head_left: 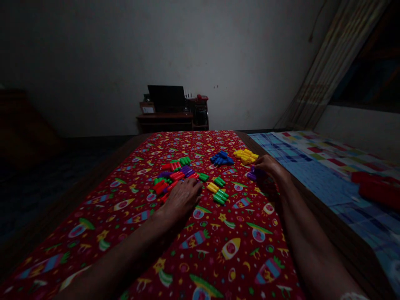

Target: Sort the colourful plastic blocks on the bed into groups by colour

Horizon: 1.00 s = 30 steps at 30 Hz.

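Observation:
My left hand (183, 196) lies palm down on the red patterned cloth (218, 250), its fingers stretched out and touching a mixed heap of red, purple and green plastic pieces (175, 175). My right hand (265, 164) reaches further right with its fingers curled round purple pieces (251, 175) on the cloth. Beyond it lie a yellow pile (246, 156) and a blue pile (221, 158). Between my hands sit a few green pieces (220, 195) and a yellow piece (212, 187).
The cloth covers a wooden-edged table. To the right lies a blue checked bedsheet (328, 175) with a red object (375, 187) on it. A dark desk with a screen (171, 108) stands against the far wall. A curtain (331, 66) hangs at the right.

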Each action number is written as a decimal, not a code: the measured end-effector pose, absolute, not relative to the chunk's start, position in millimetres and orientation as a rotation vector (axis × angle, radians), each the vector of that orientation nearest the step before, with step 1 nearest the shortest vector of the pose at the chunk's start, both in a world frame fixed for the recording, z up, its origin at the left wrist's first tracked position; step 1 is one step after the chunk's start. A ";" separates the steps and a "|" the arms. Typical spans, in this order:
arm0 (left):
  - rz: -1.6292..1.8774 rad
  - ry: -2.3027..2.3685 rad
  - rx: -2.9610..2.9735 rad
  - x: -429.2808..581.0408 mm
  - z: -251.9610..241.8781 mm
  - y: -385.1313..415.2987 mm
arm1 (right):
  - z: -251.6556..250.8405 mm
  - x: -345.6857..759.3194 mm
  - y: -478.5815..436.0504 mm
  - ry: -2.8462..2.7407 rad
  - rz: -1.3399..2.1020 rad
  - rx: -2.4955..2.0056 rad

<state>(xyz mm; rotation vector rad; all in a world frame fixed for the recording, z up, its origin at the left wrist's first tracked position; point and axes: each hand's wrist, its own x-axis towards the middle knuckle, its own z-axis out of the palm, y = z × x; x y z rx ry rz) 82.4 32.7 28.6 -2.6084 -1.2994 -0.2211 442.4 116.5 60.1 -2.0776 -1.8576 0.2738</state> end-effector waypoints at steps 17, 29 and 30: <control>-1.168 -1.631 -2.769 80.3 32.5 52.8 | 66.9 270.8 61.1 -2.469 0.351 -1.008; -0.666 -1.428 -2.988 63.1 46.9 52.2 | 65.8 386.3 103.0 -2.140 -0.063 -1.910; -0.604 -1.418 -2.987 63.7 46.8 50.5 | 62.6 391.9 105.3 -2.132 -0.055 -1.955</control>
